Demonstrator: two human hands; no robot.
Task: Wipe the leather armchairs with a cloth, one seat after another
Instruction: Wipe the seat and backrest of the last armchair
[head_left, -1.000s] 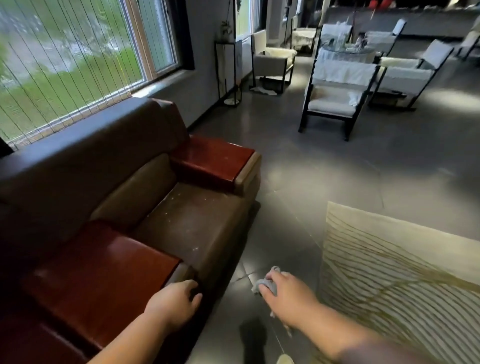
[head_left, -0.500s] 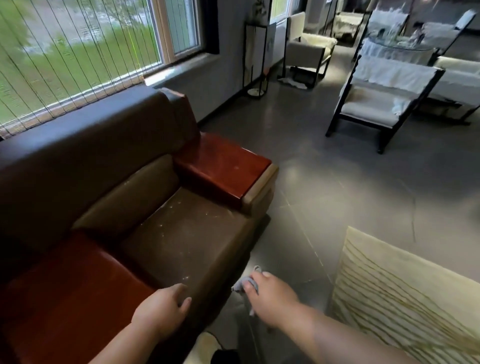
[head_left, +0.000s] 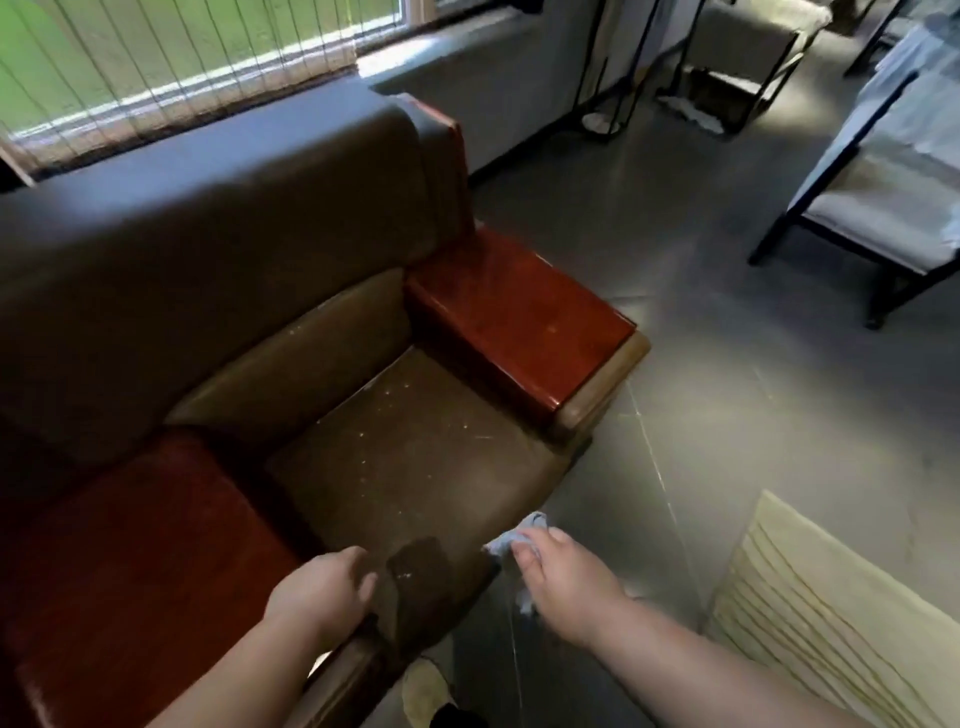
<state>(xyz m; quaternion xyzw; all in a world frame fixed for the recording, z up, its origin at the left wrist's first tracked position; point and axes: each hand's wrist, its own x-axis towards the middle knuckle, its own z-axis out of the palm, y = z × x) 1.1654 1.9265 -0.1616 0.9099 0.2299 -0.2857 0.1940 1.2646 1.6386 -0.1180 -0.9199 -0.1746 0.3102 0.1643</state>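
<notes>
while the right hand (head_left: 563, 579) pinches a crumpled pale blue cloth (head_left: 514, 538) just off the front edge of the seat, the left hand (head_left: 322, 597) rests on the front of the near red armrest (head_left: 135, 551), fingers loosely curled, seemingly holding nothing. the brown leather armchair (head_left: 218, 218) holds pale specks on its seat cushion (head_left: 415, 457). beyond the far armrest (head_left: 514, 317), grey floor (head_left: 727, 364) and a striped rug (head_left: 831, 613).

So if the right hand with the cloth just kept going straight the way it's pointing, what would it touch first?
Probably the front edge of the armchair's seat cushion. The right hand, gripping the cloth, points up and left toward it. Depth is unclear from one view.
</notes>
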